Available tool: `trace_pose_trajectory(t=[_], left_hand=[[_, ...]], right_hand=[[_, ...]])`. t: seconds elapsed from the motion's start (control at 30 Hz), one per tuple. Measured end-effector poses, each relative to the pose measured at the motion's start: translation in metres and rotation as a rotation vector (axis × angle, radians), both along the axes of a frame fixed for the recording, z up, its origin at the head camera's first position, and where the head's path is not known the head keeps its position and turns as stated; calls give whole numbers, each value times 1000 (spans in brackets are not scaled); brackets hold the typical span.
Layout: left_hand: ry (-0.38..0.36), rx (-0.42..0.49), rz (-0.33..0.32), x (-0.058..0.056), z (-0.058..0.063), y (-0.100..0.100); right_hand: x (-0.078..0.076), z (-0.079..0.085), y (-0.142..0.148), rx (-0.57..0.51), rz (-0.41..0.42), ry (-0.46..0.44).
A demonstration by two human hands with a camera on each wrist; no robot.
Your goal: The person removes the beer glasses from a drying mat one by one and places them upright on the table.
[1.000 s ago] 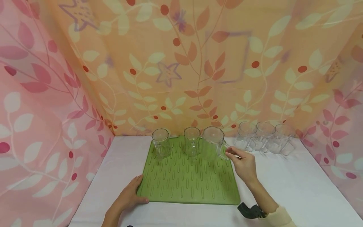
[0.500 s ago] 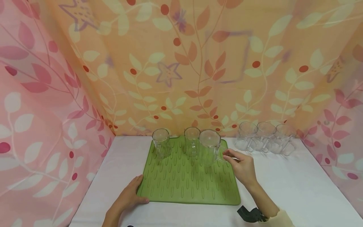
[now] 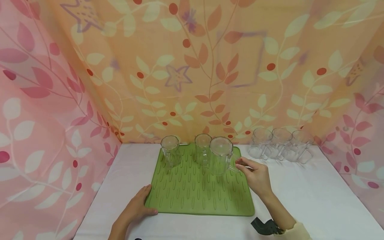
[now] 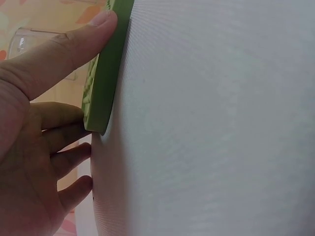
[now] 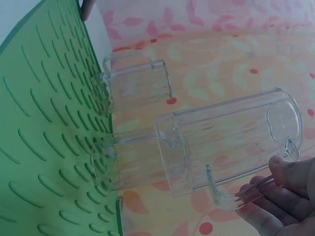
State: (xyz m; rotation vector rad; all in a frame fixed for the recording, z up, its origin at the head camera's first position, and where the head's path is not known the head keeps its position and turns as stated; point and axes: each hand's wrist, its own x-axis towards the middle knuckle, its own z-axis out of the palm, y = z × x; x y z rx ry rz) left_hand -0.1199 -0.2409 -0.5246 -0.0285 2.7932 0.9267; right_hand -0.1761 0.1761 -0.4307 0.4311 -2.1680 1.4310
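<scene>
My right hand pinches the handle of a clear glass mug between thumb and fingers. In the right wrist view this mug shows apart from the green ridged mat, one end facing it. Two more glass mugs stand on the mat: one at its back left, another at the back middle, just behind the held one. My left hand rests at the front left corner of the mat. Its thumb lies along the front edge, its fingers against the left edge.
Several clear glass mugs stand close together at the back right of the white table, right of the mat. A patterned orange cloth hangs behind, with pink cloth at the sides. A black strap piece sits by my right wrist.
My right hand has brought the held mug a little left and toward me, over the mat; in the last half second it barely moves. My left hand stays at the mat's corner.
</scene>
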Motion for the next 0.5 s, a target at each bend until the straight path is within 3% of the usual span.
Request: trace_pose_trajectory(t=[0.5], left_hand=[[7,-8,-2,0,1,1]], right_hand=[[-1,-2,0,9,8,11]])
